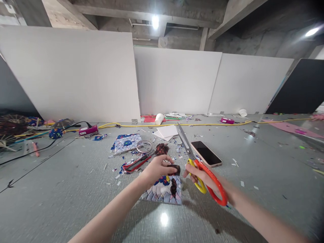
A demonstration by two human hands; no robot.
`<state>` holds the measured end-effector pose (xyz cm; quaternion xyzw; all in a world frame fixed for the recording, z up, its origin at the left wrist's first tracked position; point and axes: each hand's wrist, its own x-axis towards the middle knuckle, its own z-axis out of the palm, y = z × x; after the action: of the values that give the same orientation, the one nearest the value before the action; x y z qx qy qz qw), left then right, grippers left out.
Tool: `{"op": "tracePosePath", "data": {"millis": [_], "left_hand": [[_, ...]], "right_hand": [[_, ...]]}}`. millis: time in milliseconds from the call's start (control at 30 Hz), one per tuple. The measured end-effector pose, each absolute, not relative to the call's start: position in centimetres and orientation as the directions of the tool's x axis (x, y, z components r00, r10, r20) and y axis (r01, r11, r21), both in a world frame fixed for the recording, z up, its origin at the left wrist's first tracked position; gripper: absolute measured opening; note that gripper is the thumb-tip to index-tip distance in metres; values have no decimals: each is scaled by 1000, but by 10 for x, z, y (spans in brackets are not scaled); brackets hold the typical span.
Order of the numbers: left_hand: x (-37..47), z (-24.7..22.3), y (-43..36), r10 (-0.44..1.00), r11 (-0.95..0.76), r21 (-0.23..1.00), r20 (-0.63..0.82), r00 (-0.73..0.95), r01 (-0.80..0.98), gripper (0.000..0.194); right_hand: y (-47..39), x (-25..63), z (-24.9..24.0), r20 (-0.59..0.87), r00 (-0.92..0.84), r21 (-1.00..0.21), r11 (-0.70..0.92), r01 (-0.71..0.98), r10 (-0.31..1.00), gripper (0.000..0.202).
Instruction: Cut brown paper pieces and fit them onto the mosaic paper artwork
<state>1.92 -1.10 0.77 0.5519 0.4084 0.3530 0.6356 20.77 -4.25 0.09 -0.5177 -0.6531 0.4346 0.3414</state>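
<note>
A small dark brown piece [174,170] is pinched in the fingers of my left hand [160,167], over the upper part of a square panel [162,194] covered with pale blue and white patches. Dark blue bits and a dark strip lie on that panel. Just right of it, my right hand [196,173] holds large scissors [211,180] with red and yellow handles; their blades point up and away, apart at the tips. Beyond my left hand are a red and black cutter [138,163] and a crumpled brown patterned scrap [161,149].
A phone [207,153] lies right of the scissors. Further off are a clear ring [144,146], patterned squares [128,143], white cards [167,131], a paper cup [159,118] and a yellow cable [192,125]. Scraps litter the grey surface [76,202] before white panels [177,81].
</note>
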Motion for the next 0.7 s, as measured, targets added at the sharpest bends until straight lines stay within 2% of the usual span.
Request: {"op": "tracePosePath", "data": {"millis": [167,400,467,567,700], "left_hand": [[27,4,-18,850,72,991,-119,514,109,26],[27,9,-19,822,81,985,-152,549,152,16],[27,6,-19,795,111,986,-164,584,125,19],[27,2,-19,767,39,997,-77,638,73,26],[25,4,-20,659,-41,996,-37,751,85,11]], "right_hand": [[-40,205,-6,-6,-260,-923,94,374,966,17],[-30,205,-15,94,-251,-953,160,259,963,19],[-30,206,-14,92,-254,-941,167,293,963,16],[-33,206,-10,97,-264,-907,194,374,960,10],[-37,204,-4,130,-281,-882,241,405,951,6]]}}
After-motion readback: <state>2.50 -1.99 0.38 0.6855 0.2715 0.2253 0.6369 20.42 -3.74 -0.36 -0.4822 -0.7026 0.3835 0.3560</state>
